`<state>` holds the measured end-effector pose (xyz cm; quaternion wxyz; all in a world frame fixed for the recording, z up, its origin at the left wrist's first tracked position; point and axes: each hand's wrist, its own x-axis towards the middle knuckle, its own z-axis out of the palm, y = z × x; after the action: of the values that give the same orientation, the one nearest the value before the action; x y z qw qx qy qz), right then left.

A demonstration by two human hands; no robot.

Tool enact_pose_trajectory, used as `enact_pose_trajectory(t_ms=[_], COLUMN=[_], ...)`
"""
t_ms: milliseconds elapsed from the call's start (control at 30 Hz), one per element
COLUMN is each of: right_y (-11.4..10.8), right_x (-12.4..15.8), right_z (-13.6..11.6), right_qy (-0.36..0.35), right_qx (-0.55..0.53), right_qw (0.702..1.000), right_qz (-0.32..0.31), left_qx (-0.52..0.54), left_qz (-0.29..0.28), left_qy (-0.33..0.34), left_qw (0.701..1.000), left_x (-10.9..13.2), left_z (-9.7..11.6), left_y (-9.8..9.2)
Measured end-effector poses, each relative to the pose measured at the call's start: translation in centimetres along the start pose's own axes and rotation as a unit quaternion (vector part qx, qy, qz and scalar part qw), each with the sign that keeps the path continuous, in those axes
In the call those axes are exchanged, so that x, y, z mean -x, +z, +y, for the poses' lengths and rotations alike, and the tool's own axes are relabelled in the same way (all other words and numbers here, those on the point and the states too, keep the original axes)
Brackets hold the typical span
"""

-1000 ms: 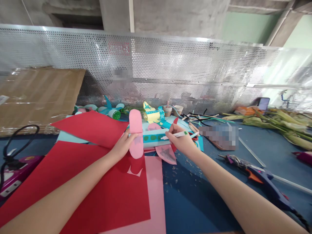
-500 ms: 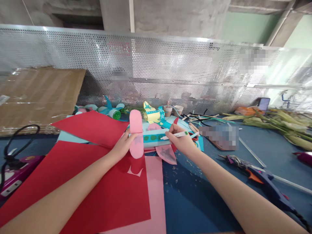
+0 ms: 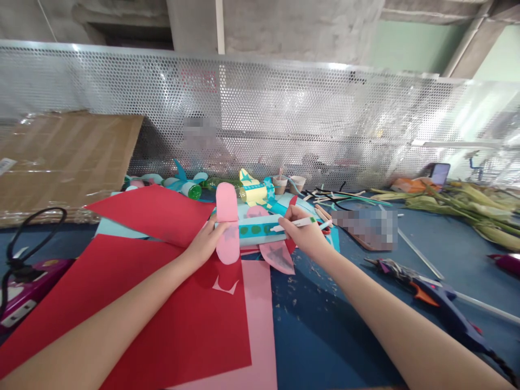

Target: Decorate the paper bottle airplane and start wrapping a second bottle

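My left hand (image 3: 207, 240) grips a paper craft airplane (image 3: 254, 229) at its pink wing (image 3: 227, 222), holding it on the blue table (image 3: 325, 325). The plane has a pale body with a teal band of green dots and a pink tail fin (image 3: 277, 255). My right hand (image 3: 304, 234) is closed round a white marker (image 3: 296, 222) with a green band; its tip touches the right end of the plane's body.
Red (image 3: 162, 314) and pink paper sheets (image 3: 260, 325) lie under my arms. A glue gun (image 3: 430, 295) lies at right, another purple one (image 3: 24, 287) at left. Cardboard (image 3: 65, 157), a yellow paper plane (image 3: 254, 190), sticks, corn husks (image 3: 467, 208) and a perforated metal screen (image 3: 284, 114) stand behind.
My right hand has shifted slightly right and up along the plane's body with the marker. My left hand has stayed still.
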<state>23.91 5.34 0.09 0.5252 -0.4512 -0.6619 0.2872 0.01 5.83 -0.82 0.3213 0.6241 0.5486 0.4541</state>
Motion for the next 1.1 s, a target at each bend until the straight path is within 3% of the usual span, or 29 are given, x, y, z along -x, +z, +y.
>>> enact_pose_trajectory(t_ms=[1100], right_y=[-0.05], right_x=[-0.18], right_z=[0.41], right_qy=[0.01], right_qx=[-0.019], right_qw=[1.0], right_qz=[-0.005], left_qx=[-0.014], left_qz=[-0.001], left_qy=[0.018], left_qw=[1.0], left_x=[0.19], left_z=[0.13], left_y=[-0.05])
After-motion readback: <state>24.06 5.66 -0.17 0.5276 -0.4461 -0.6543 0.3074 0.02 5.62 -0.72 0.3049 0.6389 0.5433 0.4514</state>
